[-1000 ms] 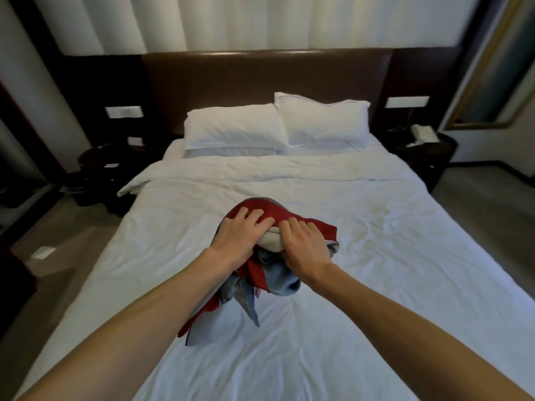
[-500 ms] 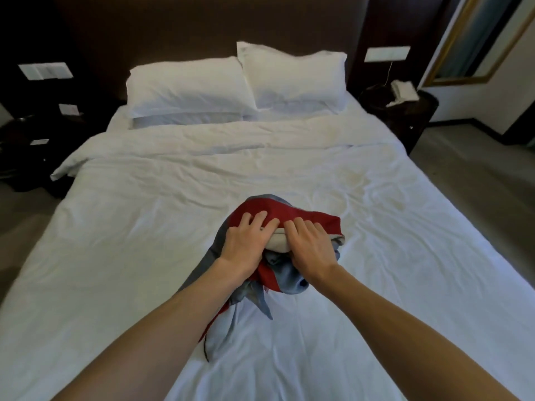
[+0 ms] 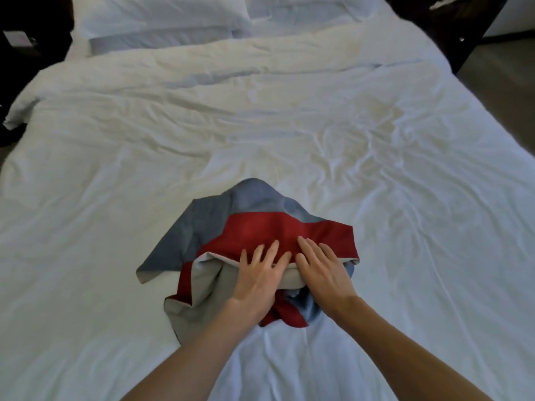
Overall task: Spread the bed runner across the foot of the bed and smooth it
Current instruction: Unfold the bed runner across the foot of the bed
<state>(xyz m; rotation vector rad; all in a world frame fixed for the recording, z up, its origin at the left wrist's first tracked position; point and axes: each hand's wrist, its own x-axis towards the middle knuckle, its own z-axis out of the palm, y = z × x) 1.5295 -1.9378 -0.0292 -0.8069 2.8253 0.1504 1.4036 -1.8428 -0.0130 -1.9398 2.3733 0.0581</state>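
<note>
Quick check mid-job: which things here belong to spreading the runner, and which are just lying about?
Job: bunched red, grey-blue and beige cloth bed runner; wrinkled white duvet; left hand and right hand, both flat on the runner.
Lying about: white pillows; dark bedside table at right.

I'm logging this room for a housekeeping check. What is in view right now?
bed runner: one, red, blue-grey and beige, bunched on the duvet near the foot of the bed, not yet spread
duvet: one, white, creased, covering the bed
pillows: two, white, side by side at the head of the bed
nightstands: two, dark, one each side of the bed's head
floor: brownish, past the bed's far right edge
left hand: one, fingers straight, flat on the runner
right hand: one, fingers straight, flat on the runner, beside the left hand
</note>
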